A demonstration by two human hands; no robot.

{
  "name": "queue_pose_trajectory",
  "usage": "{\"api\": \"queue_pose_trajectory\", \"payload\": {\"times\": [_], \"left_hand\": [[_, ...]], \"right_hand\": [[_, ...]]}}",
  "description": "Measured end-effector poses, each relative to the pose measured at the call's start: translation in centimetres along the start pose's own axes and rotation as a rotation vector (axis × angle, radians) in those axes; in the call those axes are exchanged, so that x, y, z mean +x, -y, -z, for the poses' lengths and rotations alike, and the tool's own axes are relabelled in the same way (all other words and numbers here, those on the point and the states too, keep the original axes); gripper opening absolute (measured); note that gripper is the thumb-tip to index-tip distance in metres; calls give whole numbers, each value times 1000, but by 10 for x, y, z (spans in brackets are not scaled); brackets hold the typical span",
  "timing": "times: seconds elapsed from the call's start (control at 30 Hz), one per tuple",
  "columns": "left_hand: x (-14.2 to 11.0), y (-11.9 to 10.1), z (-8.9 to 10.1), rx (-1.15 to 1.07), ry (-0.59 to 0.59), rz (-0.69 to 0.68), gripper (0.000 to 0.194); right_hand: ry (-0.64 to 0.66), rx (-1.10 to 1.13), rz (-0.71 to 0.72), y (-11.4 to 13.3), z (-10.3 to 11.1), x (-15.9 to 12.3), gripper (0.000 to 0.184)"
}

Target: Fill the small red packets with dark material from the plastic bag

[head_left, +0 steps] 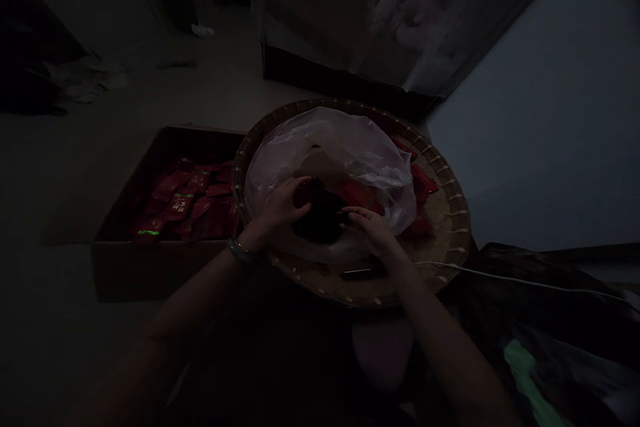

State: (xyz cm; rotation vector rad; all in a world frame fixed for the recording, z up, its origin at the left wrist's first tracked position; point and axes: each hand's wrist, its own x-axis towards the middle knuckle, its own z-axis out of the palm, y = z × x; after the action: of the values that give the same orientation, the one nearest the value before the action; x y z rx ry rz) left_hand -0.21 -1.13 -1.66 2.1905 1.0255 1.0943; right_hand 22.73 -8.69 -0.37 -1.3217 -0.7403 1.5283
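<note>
Left of the plastic bag (pixel 333 130), a box (pixel 150 270) holds red packets (pixel 181 203).

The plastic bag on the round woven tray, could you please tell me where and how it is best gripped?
Probably the plastic bag is best pinched by its right-hand folds, from above right: loose film bunches there, clear of the dark contents.

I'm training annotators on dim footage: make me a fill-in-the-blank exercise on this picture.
Small glossy packets heaped in the open cardboard box are mostly ____.
The round brown woven tray stands to the ____ of that box.
At the dark heap, the bare hand wearing a thick bangle is the person's ____ one.
Missing words: red; right; left.
</note>
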Motion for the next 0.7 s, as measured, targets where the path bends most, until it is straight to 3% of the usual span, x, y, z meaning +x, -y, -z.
{"api": "queue_pose_trajectory", "payload": {"times": [0.17,0.43,0.7], "left_hand": [[0,-1,2,1,40,-4,56],[0,-2,1,-18,65,-33,55],[0,-3,2,-24,63,-41,52]], "right_hand": [[11,64,-8,2,1,-1,18],[74,30,24,4,3,-4,24],[106,64,-3,11,-7,-14,47]]}}
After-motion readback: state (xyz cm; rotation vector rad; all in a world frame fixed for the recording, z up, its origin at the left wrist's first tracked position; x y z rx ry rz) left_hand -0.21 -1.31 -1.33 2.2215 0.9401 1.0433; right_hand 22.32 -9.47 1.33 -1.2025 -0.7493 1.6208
